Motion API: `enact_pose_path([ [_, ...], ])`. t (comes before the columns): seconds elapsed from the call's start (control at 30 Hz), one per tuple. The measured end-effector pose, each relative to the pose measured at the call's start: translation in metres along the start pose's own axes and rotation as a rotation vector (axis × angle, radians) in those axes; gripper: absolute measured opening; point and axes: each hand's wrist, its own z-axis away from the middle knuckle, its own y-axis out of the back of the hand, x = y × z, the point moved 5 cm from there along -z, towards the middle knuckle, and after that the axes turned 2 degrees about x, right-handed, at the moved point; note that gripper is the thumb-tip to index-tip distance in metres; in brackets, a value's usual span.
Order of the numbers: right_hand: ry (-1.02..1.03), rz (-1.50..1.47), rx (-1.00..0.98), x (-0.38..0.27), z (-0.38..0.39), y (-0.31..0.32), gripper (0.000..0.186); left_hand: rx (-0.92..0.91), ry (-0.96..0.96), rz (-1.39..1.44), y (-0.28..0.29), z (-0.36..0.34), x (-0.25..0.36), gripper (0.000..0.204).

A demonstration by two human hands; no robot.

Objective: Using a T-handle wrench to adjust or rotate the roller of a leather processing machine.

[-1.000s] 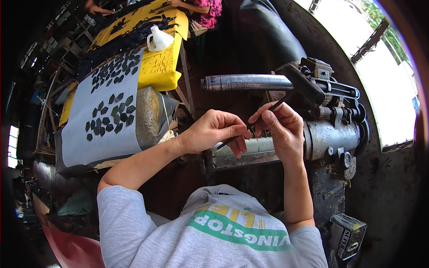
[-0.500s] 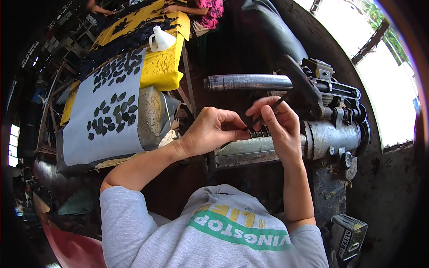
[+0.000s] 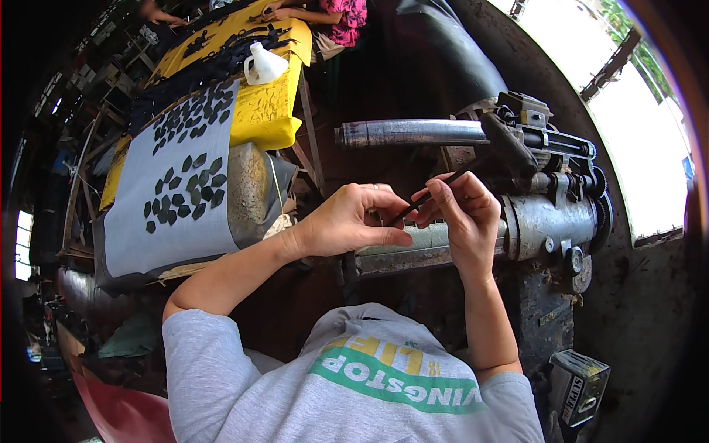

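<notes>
Strip, dark and narrow, is running on a diagonal between the two hands, a little right of the frame's centre. Its lower end is reaching the left hand; its middle is passing through the right hand; its upper part is slanting toward the upper right, where it is merging visually with a dark flap — whether the two are joining cannot be told.

Right hand: thumb and fingers are pinching the strip. Left hand: thumb and forefinger are standing apart, the strip's end showing in the space between them; cannot tell whether the other fingers are gripping it. The hands are facing each other, fingertips close; contact between them is unclear.

Beneath both hands, a pale greenish surface is showing, part of a geared machine that is filling the right of the frame. Above the hands, a metal cylinder is projecting leftward from the machine side.

Left of the frame: dark flat pieces are lying in two groups on a pale grey sheet. Upper left: a white jug is standing on a yellow cover — beyond it, a co-worker in a pink patterned shirt is sitting. Lower right: a metal can is standing beside the machine.
</notes>
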Motion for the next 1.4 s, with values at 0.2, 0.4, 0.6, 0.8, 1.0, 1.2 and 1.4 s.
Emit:
enact_pose_path([
  [0.2, 0.069, -0.021, 0.050, 0.007, 0.002, 0.012, 0.012, 0.114, 0.183, -0.005, 0.001, -0.001, 0.005, 0.022],
  [0.4, -0.025, -0.109, -0.171, -0.010, 0.001, -0.003, 0.027, 0.046, 0.271, 0.239, 0.001, 0.002, -0.008, 0.018],
  [0.6, -0.043, -0.100, -0.178, -0.001, 0.008, 0.007, 0.015, -0.143, 0.261, 0.359, -0.006, 0.001, -0.003, 0.020],
  [0.8, 0.048, 0.037, -0.050, -0.006, 0.009, 0.003, 0.010, -0.059, -0.042, -0.234, -0.001, -0.001, 0.016, 0.021],
  [1.0, 0.080, 0.068, 0.014, -0.005, 0.014, 0.002, 0.009, 0.178, -0.015, -0.173, 0.001, 0.005, 0.021, 0.017],
  [1.2, 0.054, -0.028, -0.087, -0.021, 0.011, -0.006, 0.017, 0.103, -0.191, -0.184, 0.001, 0.001, 0.020, 0.012],
  [1.4, 0.043, 0.008, -0.067, -0.012, 0.008, 0.000, 0.017, -0.172, 0.095, 0.339, -0.007, -0.004, -0.005, 0.013],
])
